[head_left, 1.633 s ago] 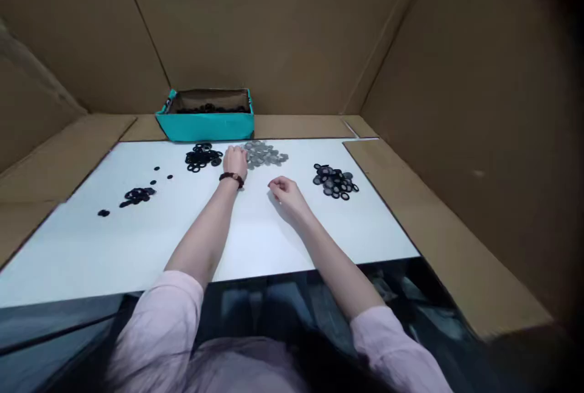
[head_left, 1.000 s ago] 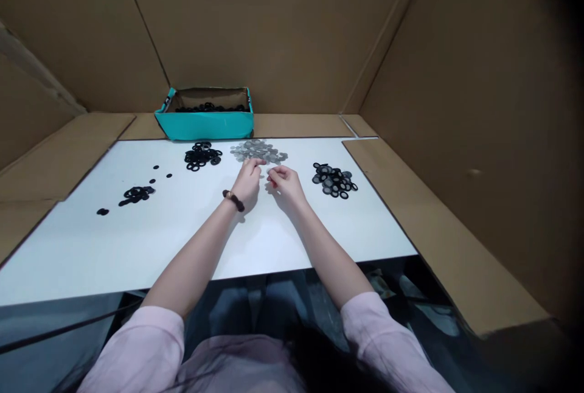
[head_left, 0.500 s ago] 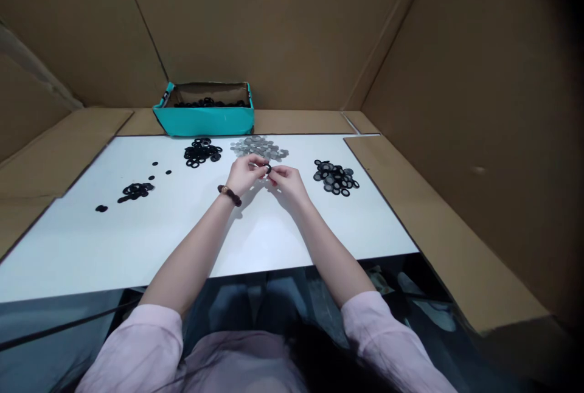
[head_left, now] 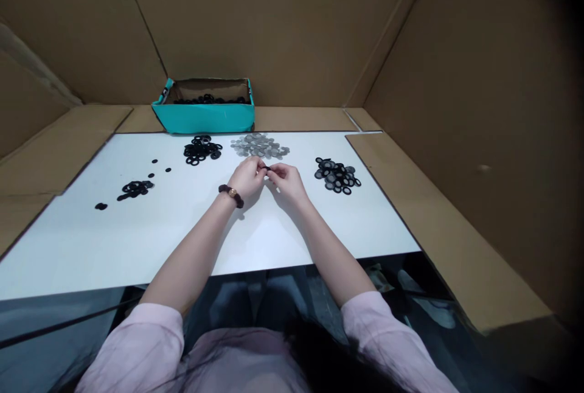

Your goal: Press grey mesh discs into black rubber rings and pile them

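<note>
My left hand (head_left: 247, 176) and my right hand (head_left: 287, 181) meet over the middle of the white table, fingers closed in pinches. Between their fingertips is a small black ring (head_left: 267, 168), mostly covered by the fingers. Just beyond the hands lies a pile of grey translucent discs (head_left: 260, 145). To its left is a heap of black rings (head_left: 202, 151). On the right sits a pile of black rings with grey discs in them (head_left: 337, 175). A dark bracelet (head_left: 232, 193) circles my left wrist.
A turquoise box (head_left: 205, 118) holding many black rings stands at the back. Another group of black pieces (head_left: 135, 189) lies on the left, with several small black discs (head_left: 101, 206) around it. Cardboard walls (head_left: 292, 28) enclose the white table (head_left: 274, 241).
My left hand has come from the piles at the back toward my right hand. A black ring showed between the fingers half a second ago; now the fingers cover most of it.
</note>
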The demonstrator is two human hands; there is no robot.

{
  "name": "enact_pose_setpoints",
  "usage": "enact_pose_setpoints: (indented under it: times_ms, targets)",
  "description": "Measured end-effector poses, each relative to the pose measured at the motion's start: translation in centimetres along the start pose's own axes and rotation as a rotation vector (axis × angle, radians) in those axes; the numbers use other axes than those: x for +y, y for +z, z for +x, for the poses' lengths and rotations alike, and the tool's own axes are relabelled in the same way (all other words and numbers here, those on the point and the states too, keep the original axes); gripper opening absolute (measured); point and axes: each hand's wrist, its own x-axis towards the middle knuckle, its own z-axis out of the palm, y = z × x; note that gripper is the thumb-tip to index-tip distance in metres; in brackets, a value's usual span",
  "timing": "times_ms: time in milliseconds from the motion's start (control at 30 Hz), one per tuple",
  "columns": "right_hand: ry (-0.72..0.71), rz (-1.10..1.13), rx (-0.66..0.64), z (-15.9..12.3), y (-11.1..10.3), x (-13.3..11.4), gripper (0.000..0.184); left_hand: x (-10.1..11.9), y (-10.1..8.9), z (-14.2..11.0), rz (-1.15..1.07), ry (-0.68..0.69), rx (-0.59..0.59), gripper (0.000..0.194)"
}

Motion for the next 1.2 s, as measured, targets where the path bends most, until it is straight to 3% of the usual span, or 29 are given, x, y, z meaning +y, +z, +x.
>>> enact_pose_setpoints:
  times_ms: [133,500,800,1000,1100,1200]
  targets:
    - [-0.041,-0.02,0.111,-0.1,0.2,-0.1,0.008,0.3,0.8,-0.3,0.054,0.021,0.001,0.012]
    - [-0.193,-0.222,0.142,-0.7,0.3,-0.1,0.009,0.1,1.2,0.0,-0.017,0.042,-0.033,0.012]
    - [-0.093,-0.166,0.267,-1.2,0.6,-1.4,0.005,0.7,1.2,0.1,-0.127,-0.035,0.075,0.013]
    - [0.054,0.058,0.189,-0.9,-0.2,-1.2,0.003,0.6,0.9,0.0,-0.28,-0.043,0.007,0.014]
    - [0.136,0.19,0.083,-0.7,-0.7,-0.9,0.012,0.4,1.1,0.1,-0.362,-0.093,-0.064,0.014]
    - [0.162,0.283,0.008,-0.5,-0.7,-0.3,0.023,0.5,1.1,0.1,-0.338,-0.109,-0.047,0.015]
